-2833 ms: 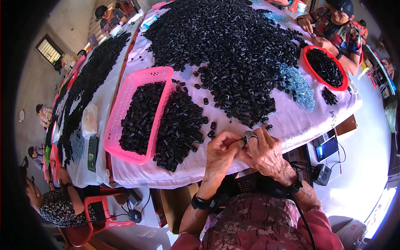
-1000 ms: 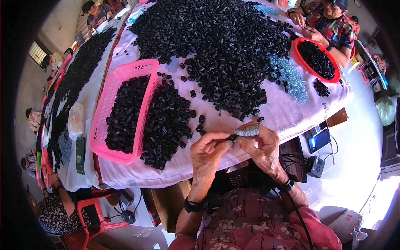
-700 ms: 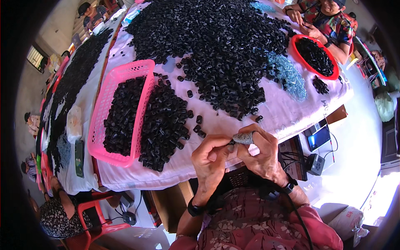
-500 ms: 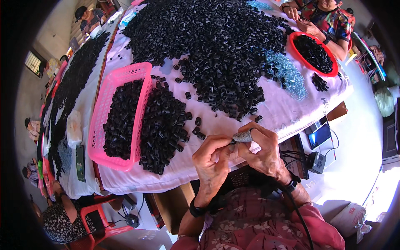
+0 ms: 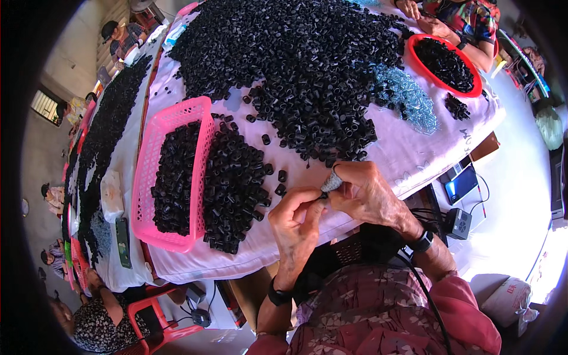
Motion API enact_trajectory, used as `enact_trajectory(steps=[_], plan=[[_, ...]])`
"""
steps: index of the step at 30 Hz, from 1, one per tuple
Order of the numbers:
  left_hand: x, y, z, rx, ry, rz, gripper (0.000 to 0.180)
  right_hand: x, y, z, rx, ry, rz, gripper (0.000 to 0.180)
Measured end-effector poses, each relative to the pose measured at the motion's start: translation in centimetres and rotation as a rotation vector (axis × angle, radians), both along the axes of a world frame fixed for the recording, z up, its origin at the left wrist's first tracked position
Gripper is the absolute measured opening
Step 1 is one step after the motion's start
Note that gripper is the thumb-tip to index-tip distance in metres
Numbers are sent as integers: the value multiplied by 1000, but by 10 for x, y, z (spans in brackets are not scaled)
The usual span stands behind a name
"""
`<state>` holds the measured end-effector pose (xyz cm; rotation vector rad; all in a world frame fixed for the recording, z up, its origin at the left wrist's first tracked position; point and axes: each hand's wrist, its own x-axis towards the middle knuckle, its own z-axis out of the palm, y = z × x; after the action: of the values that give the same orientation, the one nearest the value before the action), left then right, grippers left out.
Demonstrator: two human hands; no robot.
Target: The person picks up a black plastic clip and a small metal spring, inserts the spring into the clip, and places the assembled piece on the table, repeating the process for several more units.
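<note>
Both hands meet over the table's near edge. My left hand point(image 5: 294, 228) pinches a small black piece point(image 5: 323, 195) between thumb and fingertips; most of it is hidden. Closed against the same piece from the other side is my right hand point(image 5: 373, 192), with a grey speckled covering point(image 5: 332, 181) at its index finger. Just beyond lies a big heap of small black tube-like caps point(image 5: 313, 112). To the left, a smaller pile of caps point(image 5: 234, 189) rests against a pink slotted basket point(image 5: 207, 127), which holds more of them.
Clear bluish slivers point(image 5: 405, 97) lie right of the heap, near a red basin point(image 5: 477, 87) of black pieces. A co-worker's hands point(image 5: 435, 26) are beyond it. On the left, another table bears black pieces point(image 5: 109, 106) and a phone point(image 5: 123, 242). Cables and a dark box point(image 5: 457, 223) sit lower right.
The view has shifted slightly, so the basket and basin sit a little differently. My right hand has turned a bit at the fingertips; both hands remain together at the small black piece.
</note>
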<state>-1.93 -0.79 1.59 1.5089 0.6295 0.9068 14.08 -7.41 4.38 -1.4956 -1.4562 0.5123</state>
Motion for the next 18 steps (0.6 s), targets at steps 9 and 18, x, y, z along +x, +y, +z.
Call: enact_trajectory(steps=[9, 18], plan=[[-9, 38, 19, -204, -102, -42, 21, 13, 33, 23, 31, 113, 153, 8], [-8, 45, 17, -292, -122, -112, 16, 14, 41, 23, -44, 128, 108, 10]])
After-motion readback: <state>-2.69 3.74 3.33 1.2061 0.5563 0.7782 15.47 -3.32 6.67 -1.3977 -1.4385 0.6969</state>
